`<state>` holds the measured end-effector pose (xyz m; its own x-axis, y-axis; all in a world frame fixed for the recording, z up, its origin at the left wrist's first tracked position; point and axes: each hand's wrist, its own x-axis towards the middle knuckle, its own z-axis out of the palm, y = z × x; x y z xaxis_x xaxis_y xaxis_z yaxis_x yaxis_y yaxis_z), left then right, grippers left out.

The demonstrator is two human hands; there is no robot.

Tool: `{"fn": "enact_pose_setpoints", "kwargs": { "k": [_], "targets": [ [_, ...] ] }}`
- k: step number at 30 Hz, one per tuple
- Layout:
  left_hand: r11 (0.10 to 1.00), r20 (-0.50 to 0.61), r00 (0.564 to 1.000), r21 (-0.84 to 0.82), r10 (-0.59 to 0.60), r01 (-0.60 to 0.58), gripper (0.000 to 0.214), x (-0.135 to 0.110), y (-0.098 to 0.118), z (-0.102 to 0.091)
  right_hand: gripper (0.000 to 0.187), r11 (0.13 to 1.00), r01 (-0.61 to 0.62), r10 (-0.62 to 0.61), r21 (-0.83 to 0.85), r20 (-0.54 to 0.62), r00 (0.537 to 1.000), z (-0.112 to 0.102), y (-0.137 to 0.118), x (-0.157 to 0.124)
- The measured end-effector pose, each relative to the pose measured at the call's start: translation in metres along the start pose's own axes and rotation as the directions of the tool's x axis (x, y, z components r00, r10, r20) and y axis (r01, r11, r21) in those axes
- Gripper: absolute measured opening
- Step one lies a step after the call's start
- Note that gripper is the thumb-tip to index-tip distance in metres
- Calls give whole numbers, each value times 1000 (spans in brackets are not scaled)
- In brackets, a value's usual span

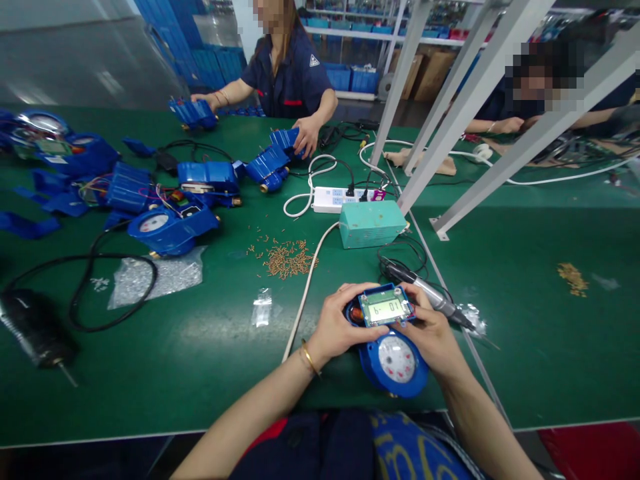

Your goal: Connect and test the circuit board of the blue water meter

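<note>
A blue water meter (367, 367) with a round white dial (397, 358) is between my two hands at the near edge of the table. Above the dial, a circuit board with a lit display (386, 309) sits in the meter's blue housing. My left hand (337, 323) grips the housing's left side, thumb along the lower edge of the board. My right hand (430, 330) closes round its right side. An electric screwdriver (425, 291) lies just beyond my right hand. Some fingers are hidden behind the housing.
Small copper-coloured screws (287, 259) lie scattered beyond a clear plastic piece (263, 308). A green box (373, 223) and power strip (333, 199) stand ahead. Several blue meters (173, 227) and a black screwdriver (35, 327) are leftward. Grey posts (470, 150) rise at right. A co-worker (287, 73) handles meters opposite.
</note>
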<state>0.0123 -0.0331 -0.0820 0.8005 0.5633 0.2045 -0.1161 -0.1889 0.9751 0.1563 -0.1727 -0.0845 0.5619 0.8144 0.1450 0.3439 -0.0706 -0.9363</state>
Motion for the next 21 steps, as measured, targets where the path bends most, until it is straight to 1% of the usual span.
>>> {"fn": "enact_pose_setpoints", "kwargs": {
  "k": [4,8,12,17,21],
  "targets": [
    [999,47,998,17,31,-32,63,2,-1,-1,23,1000,-14,15,2,-34,999,2,1,0],
    [998,76,997,43,32,-35,64,5,1,0,21,1000,-22,21,-8,-52,998,3,1,0],
    [995,58,998,101,9,-15,66,7,6,3,22,1000,-17,16,-15,-54,998,4,0,0],
    [991,55,998,135,-8,1,62,9,11,6,23,999,-8,7,-31,-60,998,5,-2,0],
    [988,26,999,152,-24,20,62,8,13,9,19,999,-7,4,-41,-74,997,5,-2,-1]
  ]
}}
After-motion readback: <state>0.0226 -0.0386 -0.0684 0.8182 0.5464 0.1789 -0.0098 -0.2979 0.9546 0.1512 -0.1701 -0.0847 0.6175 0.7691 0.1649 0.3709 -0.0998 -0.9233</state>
